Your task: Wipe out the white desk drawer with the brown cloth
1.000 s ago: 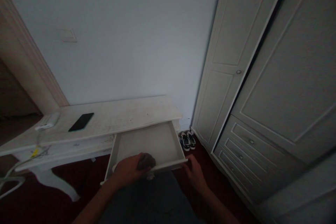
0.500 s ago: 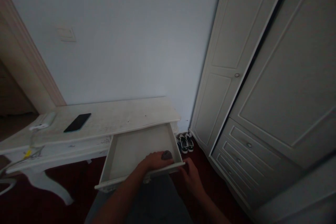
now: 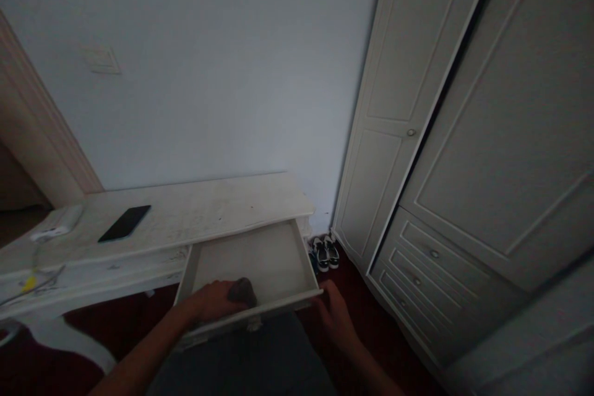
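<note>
A white drawer (image 3: pixel 260 260) stands pulled out of the white desk (image 3: pixel 208 207). Inside it, near the front left, my left hand (image 3: pixel 216 302) is closed on a dark grey wad that looks like a bunched cloth (image 3: pixel 242 292), pressed down low behind the drawer front. My right hand (image 3: pixel 333 309) grips the right end of the drawer front, with its fingertips at the corner. Part of the cloth is hidden under my left fingers.
A dark phone (image 3: pixel 125 223) and a white power strip (image 3: pixel 58 223) lie on the desk's left side. Black-and-white shoes (image 3: pixel 325 252) stand on the red floor right of the desk. A white wardrobe (image 3: pixel 394 154) closes off the right side.
My left hand has slid left along the inside of the drawer front with the cloth. My right hand keeps its grip on the drawer corner. The view has shifted slightly.
</note>
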The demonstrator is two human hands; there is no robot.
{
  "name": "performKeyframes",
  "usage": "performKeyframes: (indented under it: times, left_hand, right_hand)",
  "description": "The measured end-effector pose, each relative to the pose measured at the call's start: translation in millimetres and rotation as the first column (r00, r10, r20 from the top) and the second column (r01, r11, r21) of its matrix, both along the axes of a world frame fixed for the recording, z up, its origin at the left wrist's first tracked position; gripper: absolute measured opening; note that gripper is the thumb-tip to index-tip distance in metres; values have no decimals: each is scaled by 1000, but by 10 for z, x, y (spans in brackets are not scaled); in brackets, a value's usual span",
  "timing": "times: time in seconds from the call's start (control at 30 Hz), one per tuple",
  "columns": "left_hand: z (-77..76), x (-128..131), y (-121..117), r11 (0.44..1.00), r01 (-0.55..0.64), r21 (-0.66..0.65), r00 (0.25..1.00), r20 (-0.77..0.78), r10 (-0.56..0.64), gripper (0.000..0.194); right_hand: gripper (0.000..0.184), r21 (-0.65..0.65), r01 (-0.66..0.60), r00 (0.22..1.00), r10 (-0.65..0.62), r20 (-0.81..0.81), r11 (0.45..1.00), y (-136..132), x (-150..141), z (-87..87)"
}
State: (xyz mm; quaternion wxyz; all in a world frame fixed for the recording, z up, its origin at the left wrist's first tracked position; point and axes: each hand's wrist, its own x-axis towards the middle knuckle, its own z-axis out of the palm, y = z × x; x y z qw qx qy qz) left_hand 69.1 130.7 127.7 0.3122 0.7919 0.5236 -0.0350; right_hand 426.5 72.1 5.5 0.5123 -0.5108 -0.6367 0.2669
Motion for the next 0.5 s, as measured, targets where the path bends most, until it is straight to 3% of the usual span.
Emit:
performKeyframes:
  times: [0.17, 0.3, 0.5]
  left_hand:
    - [119, -276, -135, 997, -51, 49, 999, 4, 51, 45]
    - [8, -159, -156, 992, -92, 80, 996, -2, 93, 57]
    - [-193, 113, -51, 993, -112, 27, 993, -27, 113, 62]
  right_hand:
    - [28, -24, 55, 998, -56, -25, 998, 11, -12, 30]
    - [32, -25, 88, 995, -89, -34, 996, 37, 0, 65]
    - [35, -38, 119, 992, -121, -46, 992, 51, -9, 47]
